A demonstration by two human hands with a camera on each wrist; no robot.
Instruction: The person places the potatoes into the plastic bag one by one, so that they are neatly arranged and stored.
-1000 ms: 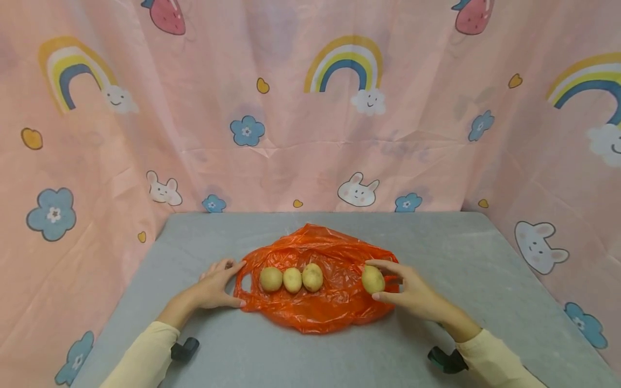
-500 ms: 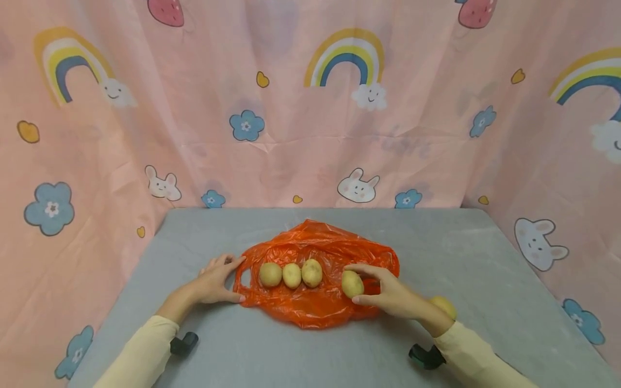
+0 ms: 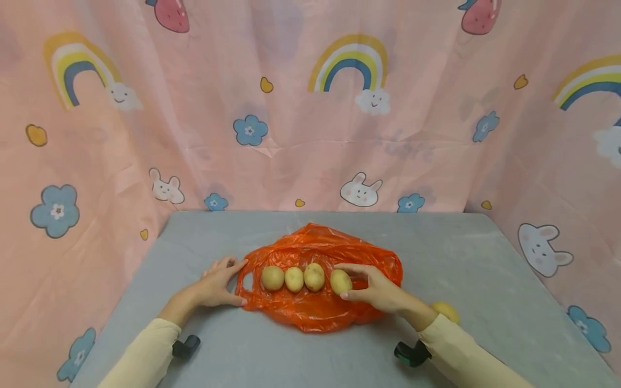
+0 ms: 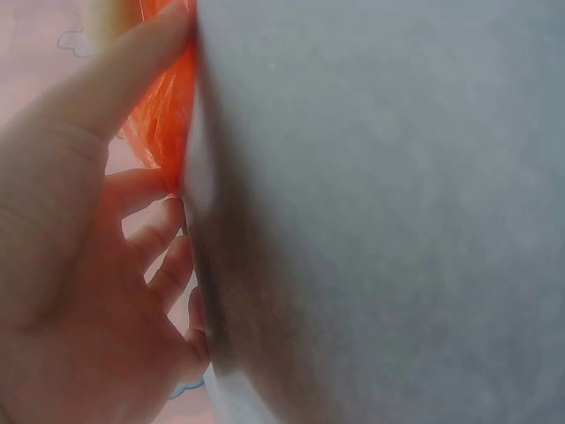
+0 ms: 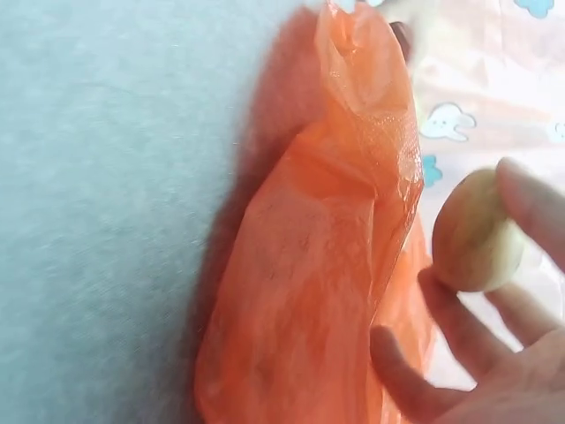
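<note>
An orange-red plastic bag point(image 3: 315, 312) lies flat on the grey table, with a cut-out handle at its left end. On it three potatoes sit in a row: a left potato point(image 3: 273, 278), a middle potato point(image 3: 294, 279) and a right potato point(image 3: 314, 277). My right hand point(image 3: 371, 288) pinches a fourth potato point(image 3: 341, 282) between thumb and fingers, just right of that row; in the right wrist view this potato point(image 5: 477, 234) shows above the bag point(image 5: 300, 300). My left hand point(image 3: 215, 283) rests at the bag's handle end, thumb and index finger spread along its edge.
A yellow rounded thing point(image 3: 445, 311) lies on the table point(image 3: 509, 285), partly hidden by my right forearm. Pink curtains point(image 3: 301, 156) with printed rainbows and rabbits stand along the table's back and sides.
My right hand has carried its potato leftward over the bag, close to the row. The yellow thing has come into view behind my right wrist. My left hand stays put.
</note>
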